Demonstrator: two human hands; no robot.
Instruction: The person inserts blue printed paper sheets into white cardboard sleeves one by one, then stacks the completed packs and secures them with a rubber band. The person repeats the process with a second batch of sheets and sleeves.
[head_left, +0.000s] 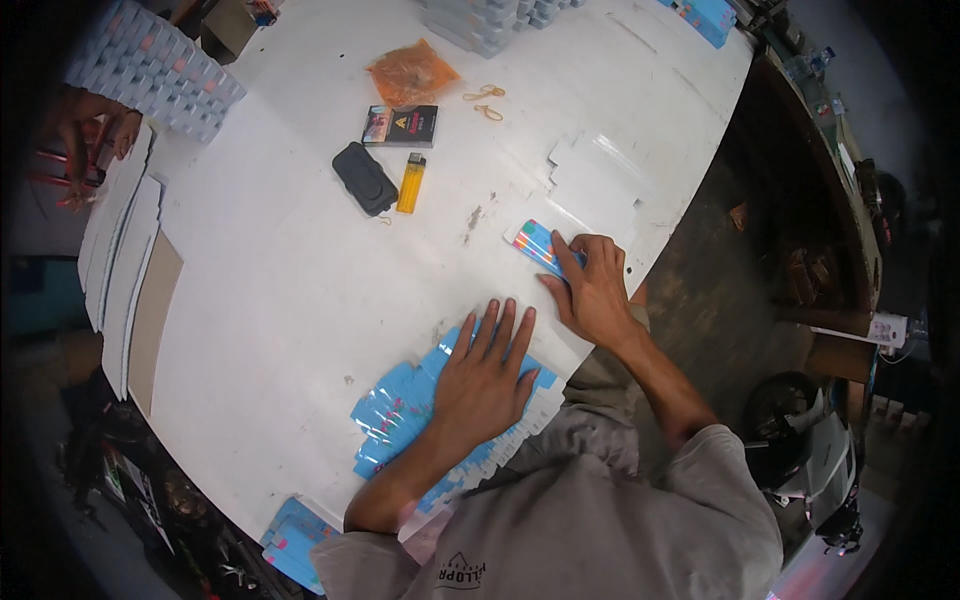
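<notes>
My left hand (482, 385) lies flat on a fanned-out spread of blue printed card blanks (385, 420), its fingers stretched toward the far side. The near edges of the blanks show white tabs. Further right, my right hand (597, 287) has its thumb and index finger on a small blue folded carton (540, 242) with a colourful pattern, which rests on the table. Part of the carton is hidden under the fingers. Just beyond it lies a white die-cut card blank (597, 180).
The white table (270, 280) holds a black case (364, 180), yellow lighter (410, 184), cigarette pack (400, 126), orange bag (411, 74) and rubber bands (486, 102). Stacked grey-white trays (155, 70) stand far left, near another person's hand (124, 132). Cardboard sheets (150, 320) line the left edge.
</notes>
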